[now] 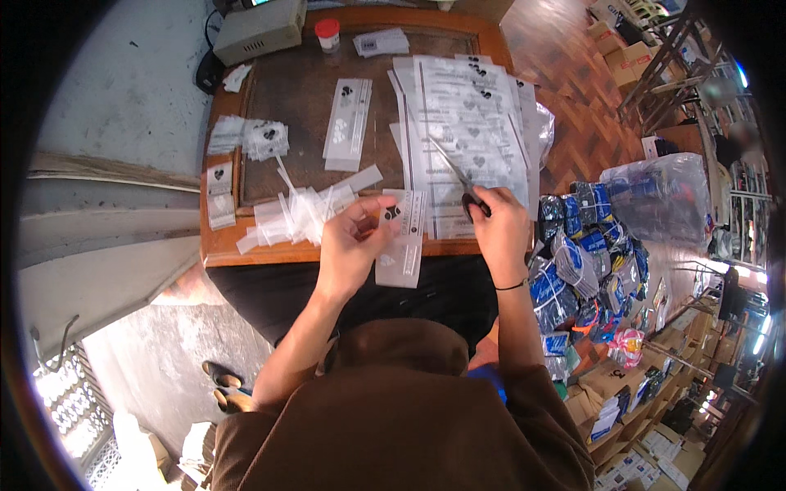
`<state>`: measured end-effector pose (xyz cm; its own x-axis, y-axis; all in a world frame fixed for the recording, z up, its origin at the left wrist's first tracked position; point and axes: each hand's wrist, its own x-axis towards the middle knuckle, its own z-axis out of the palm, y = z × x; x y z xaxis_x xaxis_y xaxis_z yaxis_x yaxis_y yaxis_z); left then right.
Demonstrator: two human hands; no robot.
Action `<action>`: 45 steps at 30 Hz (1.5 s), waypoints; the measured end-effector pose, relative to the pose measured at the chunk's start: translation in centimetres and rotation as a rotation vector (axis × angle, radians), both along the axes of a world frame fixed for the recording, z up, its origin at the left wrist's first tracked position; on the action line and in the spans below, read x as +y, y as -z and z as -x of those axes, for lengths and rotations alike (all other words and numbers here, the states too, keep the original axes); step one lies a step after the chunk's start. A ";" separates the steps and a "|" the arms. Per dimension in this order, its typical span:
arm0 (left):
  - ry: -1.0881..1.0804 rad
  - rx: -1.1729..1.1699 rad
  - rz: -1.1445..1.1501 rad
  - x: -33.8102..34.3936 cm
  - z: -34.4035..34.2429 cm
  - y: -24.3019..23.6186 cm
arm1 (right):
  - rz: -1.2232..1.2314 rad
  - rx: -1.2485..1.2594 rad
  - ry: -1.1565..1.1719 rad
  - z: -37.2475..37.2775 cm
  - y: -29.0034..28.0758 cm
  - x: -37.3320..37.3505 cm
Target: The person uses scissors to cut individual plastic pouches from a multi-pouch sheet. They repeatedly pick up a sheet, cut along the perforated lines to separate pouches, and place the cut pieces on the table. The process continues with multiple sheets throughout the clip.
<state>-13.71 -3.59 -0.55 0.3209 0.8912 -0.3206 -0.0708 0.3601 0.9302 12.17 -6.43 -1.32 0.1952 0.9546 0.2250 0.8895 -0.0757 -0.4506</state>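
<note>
Brown wooden worktop (246,250) with raised rim, grey concrete wall (115,106) at left, reddish parquet floor (581,106), cardboard boxes (626,61) at right.

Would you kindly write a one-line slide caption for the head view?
Left hand holds a printed strip while the right hand works scissors above a wooden table strewn with clear offcuts.

I count one pair of scissors (458,176) and one printed strip (401,241) between my two hands, my left (354,241) and my right (501,225). On the worktop (307,90) sit one strip lying alone (348,124), one small jar with a red lid (327,34), one beige box (260,29), one spread stack of printed sheets (471,123) and one loose heap of clear offcuts (299,214), too tangled to number. Beside it stand one clear bag (663,196) and one pile of blue packets (585,254), too many to count.
</note>
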 end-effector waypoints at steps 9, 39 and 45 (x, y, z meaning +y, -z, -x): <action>0.040 0.014 -0.111 2.1 -1.3 -0.1 | -0.159 -0.187 0.085 -3.5 0.6 2.7; 0.270 -0.377 0.330 0.3 -3.8 -1.1 | 0.439 1.086 -0.234 -3.0 -5.6 -4.6; 0.057 -0.020 0.013 -2.5 -1.9 0.8 | 0.559 0.808 -0.366 -0.7 -3.7 -5.7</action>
<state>-11.83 -6.11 -1.34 0.3778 0.8669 -0.3251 -0.0679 0.3761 0.9241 12.90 -12.09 2.43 -0.2310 0.9136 -0.3348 0.3498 -0.2431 -0.9047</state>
